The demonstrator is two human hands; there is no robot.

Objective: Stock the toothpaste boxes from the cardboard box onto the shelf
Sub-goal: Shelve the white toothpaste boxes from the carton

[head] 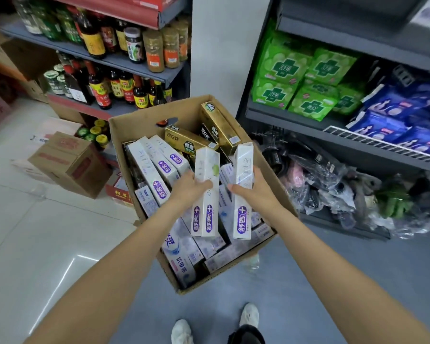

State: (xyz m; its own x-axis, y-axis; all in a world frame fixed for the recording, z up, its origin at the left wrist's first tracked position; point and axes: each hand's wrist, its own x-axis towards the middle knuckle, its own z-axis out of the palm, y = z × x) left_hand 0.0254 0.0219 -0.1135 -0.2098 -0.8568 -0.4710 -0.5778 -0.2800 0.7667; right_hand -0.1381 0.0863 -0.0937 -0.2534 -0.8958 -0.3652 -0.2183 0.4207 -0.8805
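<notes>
An open cardboard box (pixel 134 130) stands on the floor in front of me, filled with several white-and-purple toothpaste boxes and a few gold ones (pixel 219 125) at its far end. My left hand (pixel 188 188) grips one white toothpaste box (pixel 206 189) upright above the carton. My right hand (pixel 255 187) grips a second white toothpaste box (pixel 243 194) right beside it. Both held boxes show purple logos at their lower ends.
A dark shelf unit (pixel 358 145) on the right holds green packs (pixel 305 78) and blue packs (pixel 395 115), with bagged goods (pixel 333 184) on its bottom level. A sauce-bottle shelf (pixel 109 78) stands at the left. Brown cartons (pixel 67 162) lie on the tiled floor. My shoes (pixel 248 316) are below.
</notes>
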